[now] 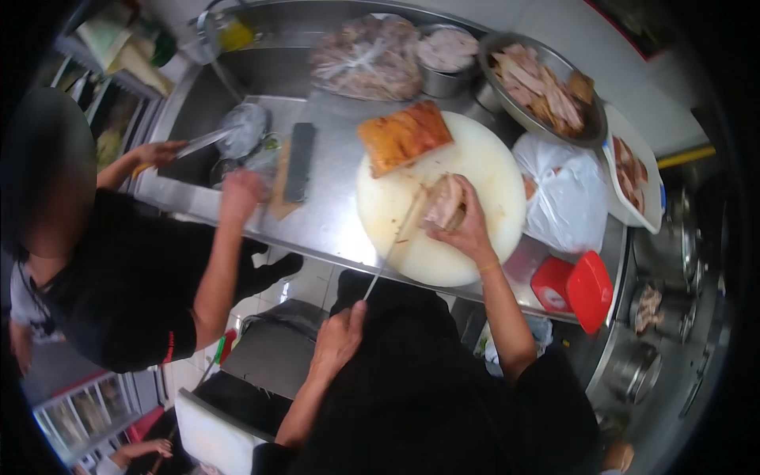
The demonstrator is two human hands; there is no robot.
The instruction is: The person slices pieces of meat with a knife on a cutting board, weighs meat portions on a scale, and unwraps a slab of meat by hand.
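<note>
My left hand point(337, 339): fingers wrapped round the knife point(379, 273) by the tabletop's point(336, 218) near edge. Roast slab point(405, 138) seems to overhang the board's point(487, 162) far-left edge; a nudge could tip it. Meat chunk point(442, 204) mid-board, right hand's point(473, 228) fingers curled round it; blade slip could nick my thumb.

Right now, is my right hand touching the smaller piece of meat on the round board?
Touching: the head view shows your right hand gripping the piece of meat, fingers and thumb against it.
</note>
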